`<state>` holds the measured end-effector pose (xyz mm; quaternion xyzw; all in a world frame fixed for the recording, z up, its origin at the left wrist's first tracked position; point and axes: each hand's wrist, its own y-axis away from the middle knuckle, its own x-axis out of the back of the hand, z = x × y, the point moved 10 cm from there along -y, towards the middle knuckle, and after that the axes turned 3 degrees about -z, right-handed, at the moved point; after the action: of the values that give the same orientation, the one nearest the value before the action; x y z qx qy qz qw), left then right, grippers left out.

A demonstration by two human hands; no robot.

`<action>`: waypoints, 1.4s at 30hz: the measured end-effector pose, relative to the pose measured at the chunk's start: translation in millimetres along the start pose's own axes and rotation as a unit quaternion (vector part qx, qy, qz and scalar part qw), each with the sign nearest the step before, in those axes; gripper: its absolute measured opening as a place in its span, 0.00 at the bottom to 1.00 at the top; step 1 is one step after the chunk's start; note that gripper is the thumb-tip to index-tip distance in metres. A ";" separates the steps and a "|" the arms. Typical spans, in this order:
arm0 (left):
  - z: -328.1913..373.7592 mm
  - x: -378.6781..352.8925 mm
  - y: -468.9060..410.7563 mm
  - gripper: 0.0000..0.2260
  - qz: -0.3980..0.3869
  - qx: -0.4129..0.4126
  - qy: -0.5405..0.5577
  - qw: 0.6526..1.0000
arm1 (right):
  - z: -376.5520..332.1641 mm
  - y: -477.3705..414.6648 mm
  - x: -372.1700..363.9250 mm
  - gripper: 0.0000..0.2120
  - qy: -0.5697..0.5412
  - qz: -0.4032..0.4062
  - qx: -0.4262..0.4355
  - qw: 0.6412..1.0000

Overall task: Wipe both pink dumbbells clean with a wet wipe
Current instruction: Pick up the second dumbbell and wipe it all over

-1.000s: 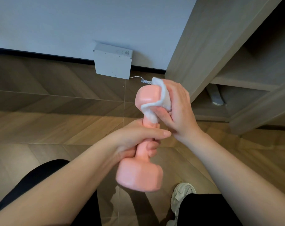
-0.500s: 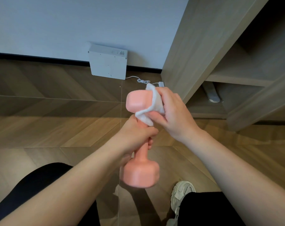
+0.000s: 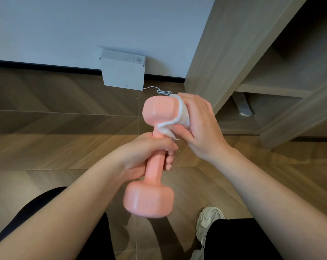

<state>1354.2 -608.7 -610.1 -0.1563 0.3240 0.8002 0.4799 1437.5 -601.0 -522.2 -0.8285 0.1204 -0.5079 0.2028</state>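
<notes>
Left hand (image 3: 140,156) grips the dumbbell (image 3: 155,158) handle; right hand (image 3: 198,124) pinches the wet wipe (image 3: 179,119) against the far head. Rotate it, cover every face.

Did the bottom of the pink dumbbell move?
Yes. The dumbbell's lower end swung slightly left, judged against the white box by the wall.
</notes>
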 end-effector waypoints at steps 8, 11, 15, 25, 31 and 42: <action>-2.9 39.4 -0.3 0.09 0.226 -0.054 -0.124 0.965 | -2.1 -0.2 -20.2 0.30 0.071 -0.057 0.002 0.996; -7.3 31.9 -1.7 0.09 0.163 -0.017 -0.046 0.985 | -0.9 -0.1 -21.3 0.34 0.026 -0.052 -0.019 0.998; -7.3 5.5 -0.6 0.08 0.017 0.017 0.073 0.997 | -2.0 -2.2 -19.4 0.34 -0.027 -0.032 -0.001 0.999; 13.5 -8.2 3.2 0.11 -0.073 -0.013 0.106 0.992 | 20.0 4.9 -26.3 0.18 -0.093 -0.060 -0.034 0.993; 15.7 14.5 0.7 0.14 -0.010 -0.036 0.120 0.992 | 34.0 14.4 -25.0 0.06 -0.118 -0.071 -0.126 0.982; 33.3 43.8 2.3 0.13 0.057 -0.108 0.066 0.990 | 27.2 50.5 -53.7 0.07 -0.358 -0.244 -0.273 0.859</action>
<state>1332.8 -558.0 -609.1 -0.2409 0.2746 0.8447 0.3912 1437.6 -618.2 -598.9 -0.9781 -0.0329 -0.1566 -0.1330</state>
